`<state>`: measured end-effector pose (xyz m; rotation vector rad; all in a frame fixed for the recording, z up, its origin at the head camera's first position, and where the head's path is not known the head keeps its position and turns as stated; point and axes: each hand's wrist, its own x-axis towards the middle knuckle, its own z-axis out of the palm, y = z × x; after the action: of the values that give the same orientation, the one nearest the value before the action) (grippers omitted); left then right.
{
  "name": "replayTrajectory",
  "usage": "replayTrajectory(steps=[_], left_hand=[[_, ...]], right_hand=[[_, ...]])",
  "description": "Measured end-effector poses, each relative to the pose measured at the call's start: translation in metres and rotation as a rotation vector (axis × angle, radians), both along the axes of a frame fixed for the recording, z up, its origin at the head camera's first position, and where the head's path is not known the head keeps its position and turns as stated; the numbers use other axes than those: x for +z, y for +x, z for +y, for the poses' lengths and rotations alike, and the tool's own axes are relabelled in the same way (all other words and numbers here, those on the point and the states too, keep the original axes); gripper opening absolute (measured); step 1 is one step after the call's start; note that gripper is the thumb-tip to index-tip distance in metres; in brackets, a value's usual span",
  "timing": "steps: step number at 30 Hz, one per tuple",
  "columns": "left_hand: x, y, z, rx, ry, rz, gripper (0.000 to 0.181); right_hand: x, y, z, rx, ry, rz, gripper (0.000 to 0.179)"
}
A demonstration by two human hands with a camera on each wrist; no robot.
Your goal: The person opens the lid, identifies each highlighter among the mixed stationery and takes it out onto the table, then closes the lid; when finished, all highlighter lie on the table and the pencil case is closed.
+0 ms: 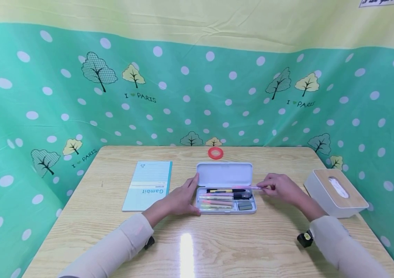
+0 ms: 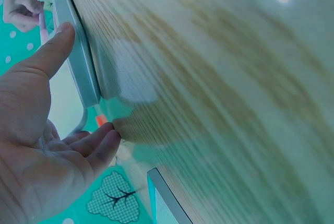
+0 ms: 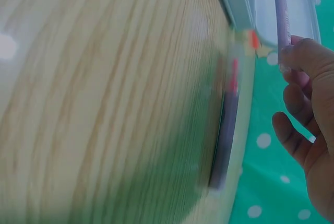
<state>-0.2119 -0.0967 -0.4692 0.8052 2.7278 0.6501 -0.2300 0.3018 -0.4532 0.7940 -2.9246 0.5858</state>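
Nearest, at the lower left and lower right of the head view, a pale, light-coloured left sleeve [image 1: 113, 247] and a matching right sleeve [image 1: 339, 245] lie over the light wood-grain table [image 1: 238, 247], a small black device showing by each cuff; a bright streak of reflected light shines at the bottom centre. Just beyond, near the middle of the frame, the left hand [image 1: 182, 199] is spread wide at the left end of a white, rectangular, open pencil case [image 1: 222, 212], its thumb at the near corner and its fingers up by the hinged lid. To the right of centre, the right hand [image 1: 281, 188] pinches a slim pink-and-purple pen [image 1: 252, 187] between thumb and fingers, the pen's far end reaching over the case, while the other fingers are loosely bent. In the case's tray a grey block-shaped eraser [image 1: 245, 206] sits in the near right compartment, beside several pens lying lengthwise, among them a black pen with a yellow band [image 1: 226, 190] along the far side. Left of centre lies a pale blue, lined paper notebook [image 1: 147, 185], its printing upside down; at the right edge of the table stands a white tissue box with a wooden top [image 1: 325, 197]. Farther back, a flat red ring [image 1: 210, 153] rests behind the lid, and a green, white-dotted curtain [image 1: 197, 92] with printed trees fills the upper frame.
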Motion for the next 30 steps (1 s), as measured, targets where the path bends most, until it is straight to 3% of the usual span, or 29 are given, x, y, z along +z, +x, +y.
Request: replayTrajectory(steps=[16, 26, 30], left_hand=[[-0.003, -0.002, 0.0, 0.004, -0.014, -0.008, 0.135], [-0.003, -0.001, 0.0, 0.001, -0.008, -0.005, 0.134], [-0.001, -0.001, 0.0, 0.004, -0.001, -0.008, 0.134]], right_hand=[[-0.002, 0.009, 0.04, -0.113, 0.023, -0.034, 0.023], [-0.005, 0.016, 0.056, -0.076, 0.022, 0.082, 0.021], [-0.007, 0.019, 0.061, -0.099, 0.026, 0.058, 0.021]])
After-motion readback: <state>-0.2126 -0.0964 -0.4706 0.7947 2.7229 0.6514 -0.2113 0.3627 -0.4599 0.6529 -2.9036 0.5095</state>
